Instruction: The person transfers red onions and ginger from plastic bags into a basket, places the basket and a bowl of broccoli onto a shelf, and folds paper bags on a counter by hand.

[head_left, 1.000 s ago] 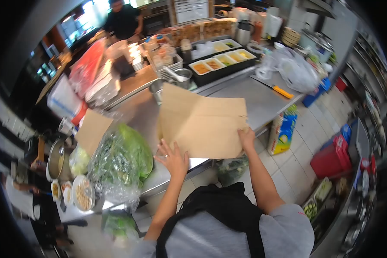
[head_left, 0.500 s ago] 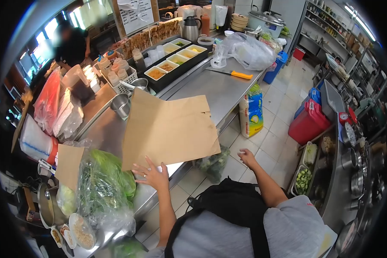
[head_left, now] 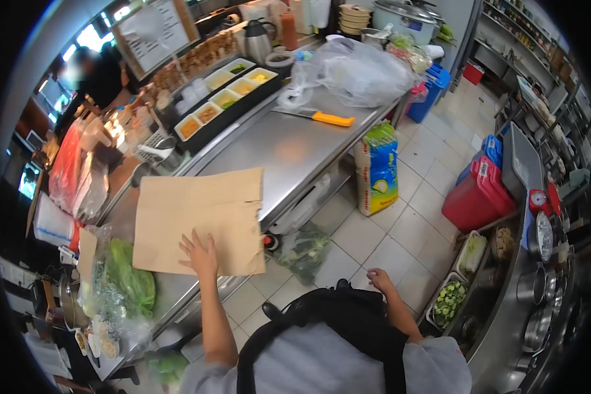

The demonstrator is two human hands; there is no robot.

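My left hand (head_left: 201,255) lies with spread fingers on a flat sheet of brown cardboard (head_left: 190,203). The sheet rests on the steel counter, and its near right corner reaches past the edge. My right hand (head_left: 379,280) hangs over the floor beside my body, fingers loosely bent and apart, with nothing visible in it. Left of the cardboard sits a clear plastic bag of leafy greens (head_left: 130,276). Farther along the counter lies a knife with an orange handle (head_left: 333,119).
A row of white food containers (head_left: 207,113) lines the counter's back. Clear plastic bags (head_left: 358,69) lie at its far end. On the floor are a yellow-blue sack (head_left: 377,169), a bag of greens (head_left: 303,253) and a red bin (head_left: 477,197). Another person (head_left: 102,75) stands across the counter.
The cardboard, with its left part raised before, now lies flatter. My left hand has moved from its lower edge onto its top. My view has shifted; the right hand stays low at my side.
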